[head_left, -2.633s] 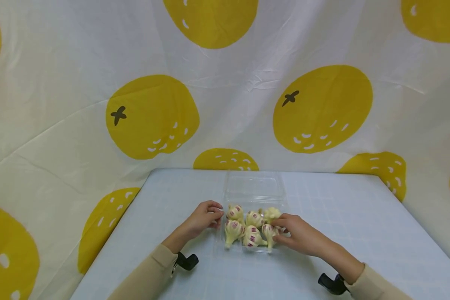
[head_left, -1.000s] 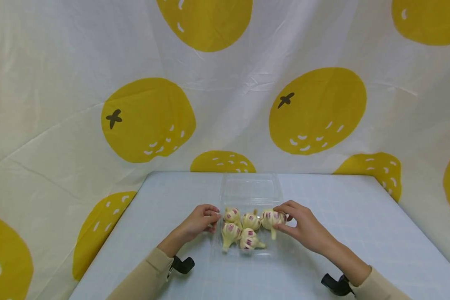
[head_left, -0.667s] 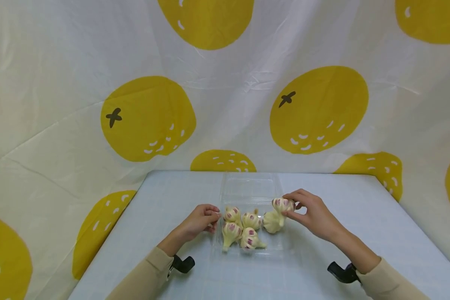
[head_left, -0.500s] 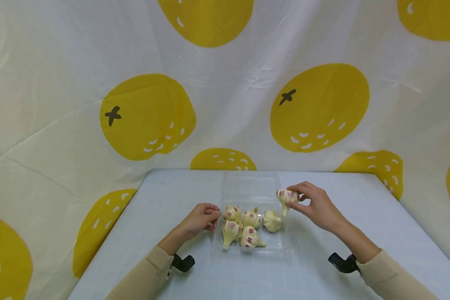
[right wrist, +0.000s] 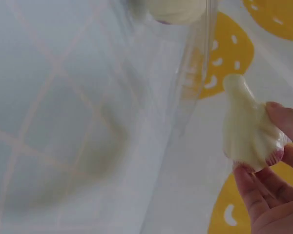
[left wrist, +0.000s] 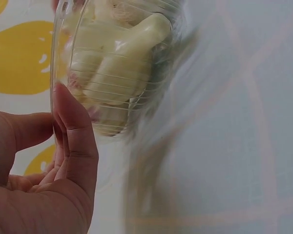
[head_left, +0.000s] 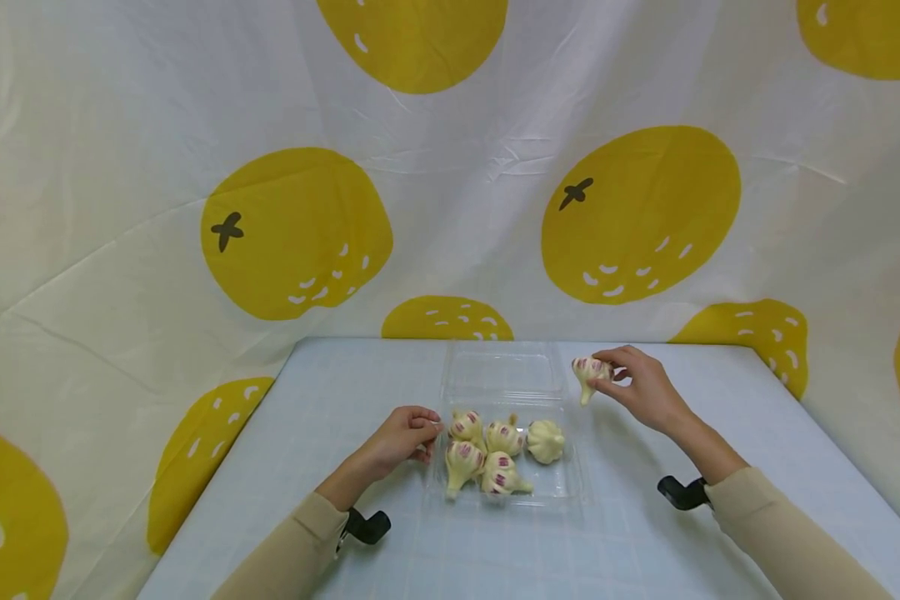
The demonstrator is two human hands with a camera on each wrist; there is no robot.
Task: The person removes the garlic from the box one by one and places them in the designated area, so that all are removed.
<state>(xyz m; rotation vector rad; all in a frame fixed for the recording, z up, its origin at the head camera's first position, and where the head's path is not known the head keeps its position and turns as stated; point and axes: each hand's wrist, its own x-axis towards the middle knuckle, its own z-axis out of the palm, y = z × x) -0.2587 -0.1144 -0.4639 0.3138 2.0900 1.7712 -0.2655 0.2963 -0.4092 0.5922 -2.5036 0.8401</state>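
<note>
A clear plastic clamshell box lies open, its lid folded back toward the wall. Several garlic bulbs with purple-streaked skins, one of them at the front left, fill its left and middle. One paler bulb sits alone on the right side. With thumb and forefinger my left hand pinches the box's left rim, as the left wrist view shows up close. My right hand grips another garlic bulb in the air beyond the box's right side, its stem hanging down in the head view.
A pale checked cloth covers the table. Behind it hangs a white curtain printed with large yellow fruit. Black camera mounts sit on both wrists.
My right hand has taken a garlic bulb from the box's right side, then raised it and carried it right and farther back. My left hand stays at the left rim.
</note>
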